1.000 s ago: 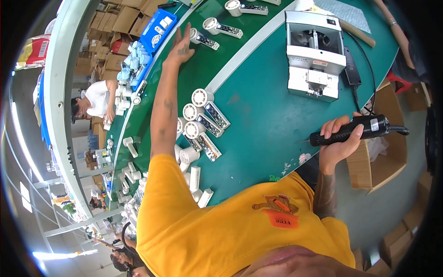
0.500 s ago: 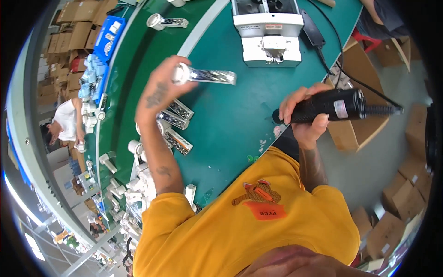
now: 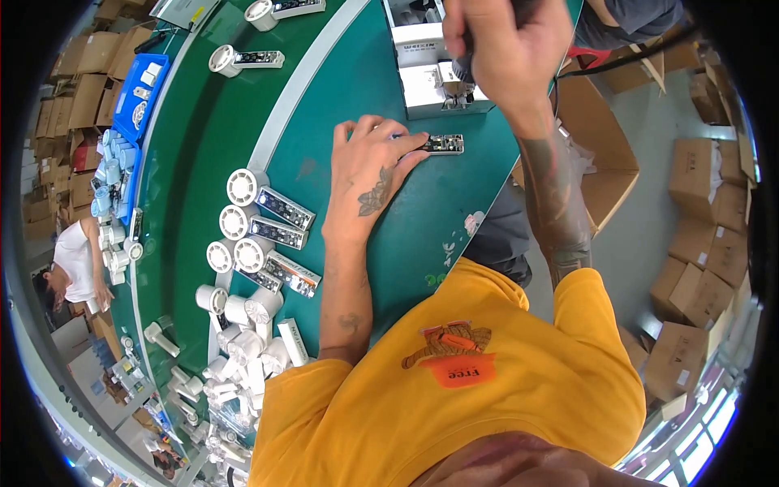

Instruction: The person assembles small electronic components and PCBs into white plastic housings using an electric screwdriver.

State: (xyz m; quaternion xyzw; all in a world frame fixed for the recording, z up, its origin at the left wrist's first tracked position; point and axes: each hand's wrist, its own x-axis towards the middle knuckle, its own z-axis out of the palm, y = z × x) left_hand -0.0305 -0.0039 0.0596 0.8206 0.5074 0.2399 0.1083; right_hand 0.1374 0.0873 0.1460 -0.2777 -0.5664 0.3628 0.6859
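Note:
On the green table, my left hand (image 3: 369,166) is closed over the head end of a small white handheld fan (image 3: 446,144). The fan lies flat, its handle uncovered so the circuit board shows; its round head is hidden under my palm. My right hand (image 3: 519,61) grips a black electric screwdriver (image 3: 463,70), mostly concealed by the fingers and partly cut by the upper edge. Its tip end is down at the front of a white box-shaped screw feeder (image 3: 418,85). More fans with bare boards (image 3: 278,232) lie left of my left forearm.
A heap of white fans (image 3: 247,349) lies at the lower left. Beyond the metal strip (image 3: 304,81), a green belt carries more fans (image 3: 243,60). A blue tray (image 3: 139,97) stands past it, near another person in white (image 3: 77,260). Cardboard boxes (image 3: 604,154) stand at the right.
My left hand has moved right and lowered the fan onto the table. My right hand has carried the screwdriver up and left to the screw feeder, turning it tip-down. The view has shifted.

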